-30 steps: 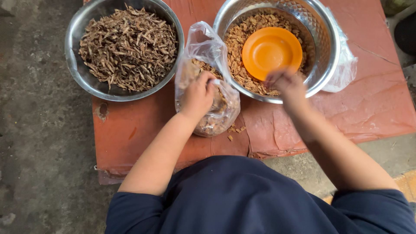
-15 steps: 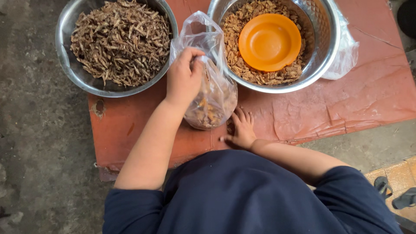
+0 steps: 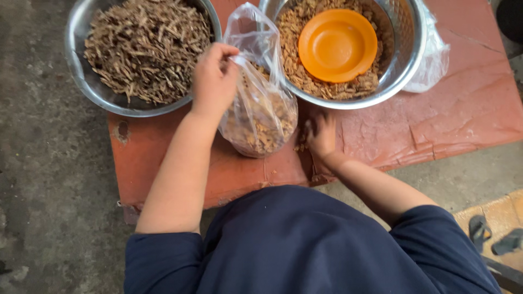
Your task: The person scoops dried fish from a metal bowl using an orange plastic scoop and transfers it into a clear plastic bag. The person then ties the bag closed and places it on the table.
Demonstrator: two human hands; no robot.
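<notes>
My left hand (image 3: 213, 81) pinches the rim of a clear plastic bag (image 3: 261, 109) partly filled with small brown dried pieces, holding it upright on the red-brown table (image 3: 436, 120). My right hand (image 3: 321, 136) is down on the table right beside the bag, fingers curled over a few spilled brown bits; it is blurred. Behind the bag stands a steel bowl (image 3: 408, 60) of light brown pieces with an orange plastic dish (image 3: 338, 46) lying on them. A second steel bowl (image 3: 81, 81) at the left holds dark dried sticks.
A crumpled clear plastic bag (image 3: 436, 60) lies behind the right bowl. The table sits low on a grey concrete floor (image 3: 43, 190). Dark sandals (image 3: 493, 234) lie on the ground at the lower right.
My right hand came off the bowl with the orange dish and dropped to the table beside the bag, then slid nearer the spilled bits. My left hand keeps hold of the bag.
</notes>
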